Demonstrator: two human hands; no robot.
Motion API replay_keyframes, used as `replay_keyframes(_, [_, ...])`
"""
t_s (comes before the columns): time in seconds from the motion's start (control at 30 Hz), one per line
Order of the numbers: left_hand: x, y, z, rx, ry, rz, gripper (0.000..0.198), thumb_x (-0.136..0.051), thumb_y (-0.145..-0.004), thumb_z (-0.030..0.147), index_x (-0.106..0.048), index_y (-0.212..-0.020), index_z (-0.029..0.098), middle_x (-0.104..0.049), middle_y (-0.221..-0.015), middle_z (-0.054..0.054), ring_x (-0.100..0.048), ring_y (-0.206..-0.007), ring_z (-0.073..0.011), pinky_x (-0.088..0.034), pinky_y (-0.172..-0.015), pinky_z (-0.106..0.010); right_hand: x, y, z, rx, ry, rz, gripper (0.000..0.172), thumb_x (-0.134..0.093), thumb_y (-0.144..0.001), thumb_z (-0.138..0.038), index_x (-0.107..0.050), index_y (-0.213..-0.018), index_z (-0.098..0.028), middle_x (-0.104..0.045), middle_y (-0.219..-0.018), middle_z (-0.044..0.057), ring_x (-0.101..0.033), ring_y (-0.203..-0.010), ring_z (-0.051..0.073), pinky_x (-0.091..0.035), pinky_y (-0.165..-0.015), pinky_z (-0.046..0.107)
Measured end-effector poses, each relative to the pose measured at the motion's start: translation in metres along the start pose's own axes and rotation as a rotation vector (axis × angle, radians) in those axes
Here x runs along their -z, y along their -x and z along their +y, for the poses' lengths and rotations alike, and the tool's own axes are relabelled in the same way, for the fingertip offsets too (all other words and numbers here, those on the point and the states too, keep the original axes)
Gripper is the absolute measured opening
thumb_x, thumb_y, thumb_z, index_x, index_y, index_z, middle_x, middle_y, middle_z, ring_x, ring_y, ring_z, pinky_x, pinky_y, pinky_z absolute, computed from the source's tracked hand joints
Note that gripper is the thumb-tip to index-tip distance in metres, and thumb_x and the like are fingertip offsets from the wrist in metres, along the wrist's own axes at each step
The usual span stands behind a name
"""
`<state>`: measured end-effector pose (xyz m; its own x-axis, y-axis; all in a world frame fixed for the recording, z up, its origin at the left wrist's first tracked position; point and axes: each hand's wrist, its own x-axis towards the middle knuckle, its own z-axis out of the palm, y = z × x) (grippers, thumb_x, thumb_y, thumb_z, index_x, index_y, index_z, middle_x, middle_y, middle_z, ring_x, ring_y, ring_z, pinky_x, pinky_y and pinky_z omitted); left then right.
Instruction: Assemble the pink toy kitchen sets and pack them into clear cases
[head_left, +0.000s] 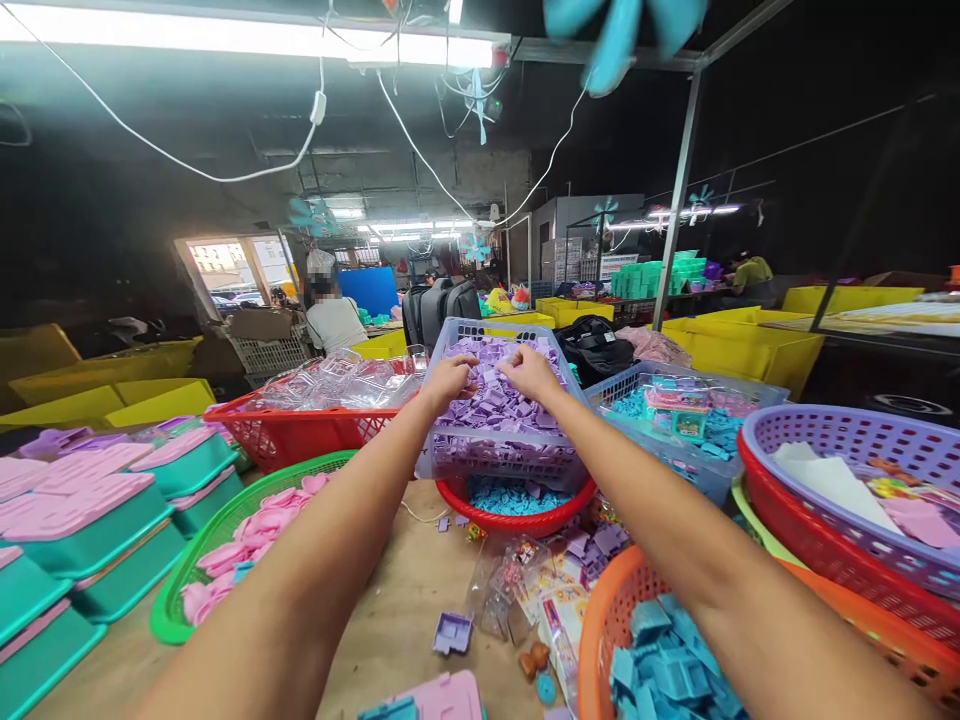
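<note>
Both arms stretch forward to a translucent basket [502, 450] heaped with small purple plastic pieces [491, 405]. My left hand [450, 380] is over the left part of the heap, fingers curled in and closed. On the right of the pile my right hand [531, 372] is closed too, thumb and fingers bent together among the pieces. What either hand grips is too small and too covered to make out. The translucent basket rests on a red basket [517, 522] holding small blue pieces [517, 497]. One purple part [452, 633] lies apart on the brown table [382, 610].
Left are stacked teal boxes with pink lids [90, 510], a green basket [172, 600] of pink parts and a red crate [300, 425] of clear packaging. An orange basket [600, 620] of blue parts and a purple basket [847, 425] stand right. A person [330, 320] is farther back.
</note>
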<state>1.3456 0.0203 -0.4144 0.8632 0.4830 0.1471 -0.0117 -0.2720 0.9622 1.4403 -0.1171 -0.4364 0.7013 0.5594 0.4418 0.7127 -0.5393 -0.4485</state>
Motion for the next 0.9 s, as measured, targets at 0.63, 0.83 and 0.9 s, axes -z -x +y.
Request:
replay_keyframes(0.63, [0.007,0.007,0.004,0.01,0.102,0.01,0.031,-0.071,-0.066,0.018,-0.068,-0.097,0.014,-0.065,-0.072,-0.002,-0.058,-0.053,-0.0082,-0.037,-0.045,-0.016,0.011,0.009,0.026,0.107,-0.248,-0.314,0.019,-0.065,-0.081,-0.015,-0.067,-0.099,-0.013,-0.063,-0.071,-0.002,-0.054,-0.064,0.01,-0.043,-0.062,0.021])
replay_keyframes(0.83, [0.004,0.017,0.009,-0.032,0.065,-0.251,0.049,-0.078,-0.066,0.031,-0.07,-0.112,0.019,-0.068,-0.078,-0.005,-0.062,-0.058,-0.0131,-0.036,-0.044,-0.019,0.017,0.005,-0.005,0.052,-0.814,-0.157,0.012,-0.064,-0.087,-0.024,-0.06,-0.091,-0.013,-0.064,-0.073,0.0,-0.058,-0.064,0.009,-0.047,-0.059,0.018])
replay_keyframes(0.9, [0.004,0.016,0.009,-0.071,0.047,-0.226,0.04,-0.078,-0.066,0.031,-0.072,-0.103,0.016,-0.066,-0.071,-0.005,-0.059,-0.055,-0.0116,-0.035,-0.044,-0.018,0.016,0.007,-0.008,0.03,-0.899,-0.205,0.011,-0.057,-0.091,-0.023,-0.061,-0.094,-0.013,-0.066,-0.08,0.003,-0.062,-0.07,0.01,-0.049,-0.061,0.019])
